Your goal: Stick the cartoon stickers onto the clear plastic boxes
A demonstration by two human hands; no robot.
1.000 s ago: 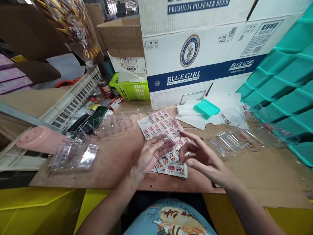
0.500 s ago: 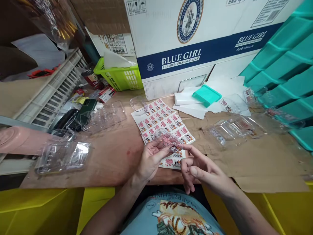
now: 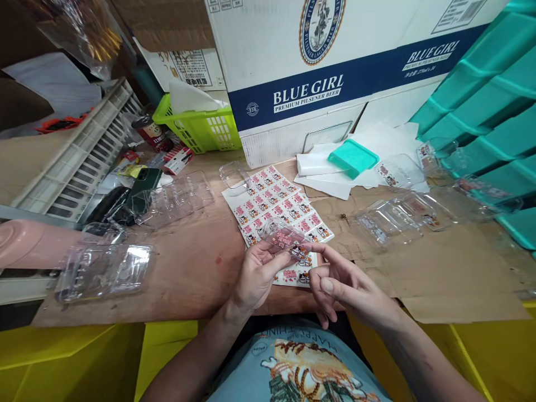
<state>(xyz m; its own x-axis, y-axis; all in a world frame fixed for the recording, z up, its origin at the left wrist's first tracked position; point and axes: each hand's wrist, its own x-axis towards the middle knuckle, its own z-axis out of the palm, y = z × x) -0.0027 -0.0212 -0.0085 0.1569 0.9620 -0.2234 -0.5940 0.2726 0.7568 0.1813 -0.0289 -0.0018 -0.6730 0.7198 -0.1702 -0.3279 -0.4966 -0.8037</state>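
Basically center frame: clear plastic piece (image 3: 274,233) with a pink-lettered sticker (image 3: 288,239) on it, just above the sticker sheets (image 3: 268,195). Left hand (image 3: 256,274) pinches its near left edge, thumb on top, fingers under. Right hand (image 3: 345,285) is loosely spread, index fingertip at the piece's right edge, other fingers half curled, gripping nothing. Sheets lie overlapped on the wooden tabletop (image 3: 184,268); clear trays (image 3: 104,273) at left, more stickered clear packs (image 3: 389,223) at right. Teal lid (image 3: 354,158) on white paper (image 3: 322,187), right of center. Pink bottle (image 3: 37,243) left edge, lime basket (image 3: 201,128) upper left, beer carton (image 3: 259,128) top center, teal bins (image 3: 494,111) upper right.
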